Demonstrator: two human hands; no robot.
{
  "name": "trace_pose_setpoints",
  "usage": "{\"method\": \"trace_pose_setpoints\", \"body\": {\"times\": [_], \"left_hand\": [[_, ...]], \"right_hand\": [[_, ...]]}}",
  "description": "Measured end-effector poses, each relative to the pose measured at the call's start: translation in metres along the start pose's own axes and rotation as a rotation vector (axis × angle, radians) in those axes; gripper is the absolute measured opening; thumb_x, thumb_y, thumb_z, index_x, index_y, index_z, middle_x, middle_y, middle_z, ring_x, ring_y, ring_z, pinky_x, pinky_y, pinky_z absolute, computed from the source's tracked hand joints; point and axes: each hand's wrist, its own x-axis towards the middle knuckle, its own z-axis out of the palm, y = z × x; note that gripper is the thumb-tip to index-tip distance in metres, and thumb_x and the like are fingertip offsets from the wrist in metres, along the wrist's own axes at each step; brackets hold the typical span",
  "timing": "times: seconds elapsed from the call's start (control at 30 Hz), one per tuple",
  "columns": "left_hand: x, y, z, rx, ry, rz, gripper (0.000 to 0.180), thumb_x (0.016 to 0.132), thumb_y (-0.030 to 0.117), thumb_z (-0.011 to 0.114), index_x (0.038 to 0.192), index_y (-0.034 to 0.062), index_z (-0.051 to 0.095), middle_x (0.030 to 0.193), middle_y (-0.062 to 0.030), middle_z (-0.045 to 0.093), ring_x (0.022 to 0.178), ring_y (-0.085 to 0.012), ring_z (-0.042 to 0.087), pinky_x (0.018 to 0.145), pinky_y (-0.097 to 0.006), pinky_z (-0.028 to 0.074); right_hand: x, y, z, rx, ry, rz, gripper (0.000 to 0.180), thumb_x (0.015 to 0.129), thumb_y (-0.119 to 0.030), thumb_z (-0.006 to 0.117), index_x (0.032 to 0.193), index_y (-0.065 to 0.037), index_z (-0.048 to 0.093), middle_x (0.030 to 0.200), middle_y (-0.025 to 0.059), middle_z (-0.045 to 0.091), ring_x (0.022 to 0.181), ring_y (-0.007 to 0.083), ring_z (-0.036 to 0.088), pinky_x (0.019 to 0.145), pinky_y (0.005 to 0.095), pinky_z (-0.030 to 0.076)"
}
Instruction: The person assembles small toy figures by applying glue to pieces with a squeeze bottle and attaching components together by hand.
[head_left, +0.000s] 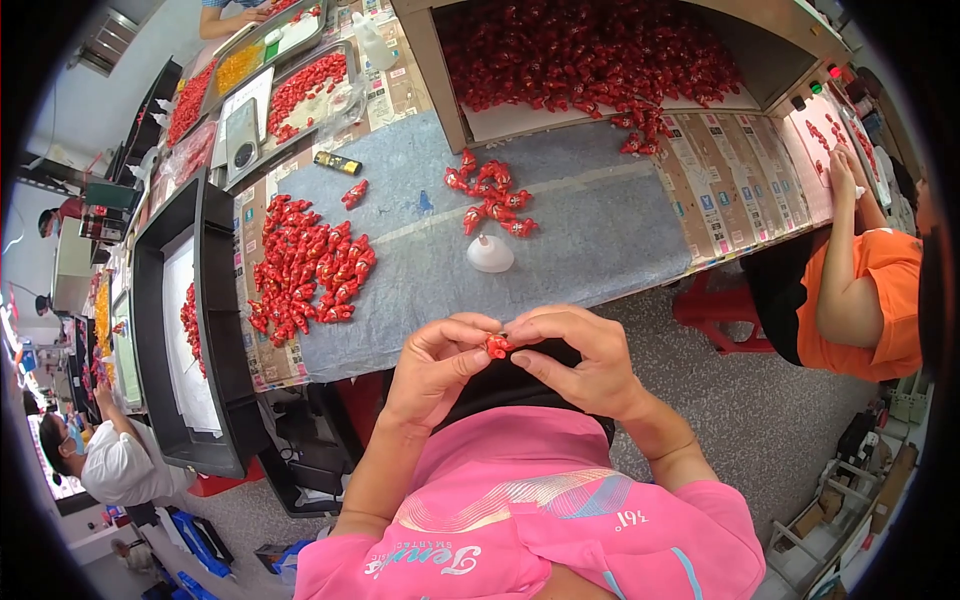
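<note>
Now, right up close, the left hand (435, 366) pinches a small red figurine (497, 347) between thumb and fingers, while the right hand (585, 352) brings bent fingertips in beside it; whether those grip too, I can't tell. And the figurine is off the counter (738, 190), held over the lap, just short of the near edge! Beyond that edge, a white rounded piece (490, 254) rests on the blue cloth (610, 215), a small red cluster (490, 197) right behind it. Out left, a big red heap (310, 265) crowds toward the side, a black crate (222, 330) past it. Broad cloth stretches to the right, giving elbow room, and at the back the packed bin (600, 118) walls things off!
</note>
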Motion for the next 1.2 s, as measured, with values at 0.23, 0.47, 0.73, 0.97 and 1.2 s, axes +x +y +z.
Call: {"method": "trace_pose_setpoints", "body": {"times": [0.23, 0.47, 0.73, 0.97, 1.2], "left_hand": [[-0.001, 0.001, -0.002, -0.081, -0.007, -0.063, 0.022, 0.077, -0.011, 0.063, 0.092, 0.0041, 0.065, 0.106, -0.0119, 0.059, 0.096, -0.0201, 0.061, 0.087, -0.032, 0.05], [-0.001, 0.0, -0.001, 0.011, 0.018, 0.001, 0.018, 0.078, -0.008, 0.063, 0.092, 0.0033, 0.065, 0.105, -0.0126, 0.06, 0.092, -0.0197, 0.062, 0.084, -0.031, 0.052], [-0.001, 0.003, -0.002, 0.008, 0.026, 0.051, 0.018, 0.079, -0.01, 0.063, 0.093, 0.0001, 0.065, 0.104, -0.0144, 0.062, 0.092, -0.02, 0.062, 0.084, -0.031, 0.052], [0.002, 0.038, -0.028, 0.613, 0.211, 0.406, 0.016, 0.077, -0.01, 0.064, 0.091, -0.0019, 0.066, 0.1, -0.0114, 0.063, 0.087, -0.0179, 0.063, 0.079, -0.027, 0.05], [0.003, 0.052, -0.046, 1.281, 0.367, 0.598, 0.019, 0.073, -0.006, 0.069, 0.091, 0.0, 0.067, 0.098, -0.0107, 0.064, 0.083, -0.0173, 0.063, 0.073, -0.026, 0.05]], "right_hand": [[-0.003, 0.006, 0.001, -0.056, -0.015, 0.017, 0.016, 0.074, -0.001, 0.071, 0.089, -0.001, 0.066, 0.084, 0.0106, 0.066, 0.073, 0.0213, 0.064, 0.063, 0.0288, 0.05], [-0.005, 0.007, 0.006, -0.042, 0.0, 0.082, 0.012, 0.077, -0.004, 0.07, 0.089, -0.001, 0.067, 0.081, 0.0091, 0.067, 0.071, 0.0188, 0.063, 0.064, 0.028, 0.049], [0.003, 0.004, 0.005, 0.03, -0.051, 0.158, 0.014, 0.079, -0.004, 0.068, 0.093, -0.001, 0.066, 0.082, 0.0082, 0.066, 0.072, 0.0165, 0.062, 0.064, 0.0266, 0.049], [0.026, 0.036, -0.021, -0.4, 0.151, 0.069, 0.022, 0.077, -0.002, 0.067, 0.098, -0.002, 0.064, 0.093, 0.0098, 0.064, 0.081, 0.0205, 0.061, 0.073, 0.0303, 0.049], [0.056, 0.064, -0.02, -0.567, 0.018, -0.082, 0.03, 0.07, -0.001, 0.068, 0.099, -0.005, 0.062, 0.1, 0.0086, 0.062, 0.094, 0.03, 0.054, 0.08, 0.0378, 0.045]]}}
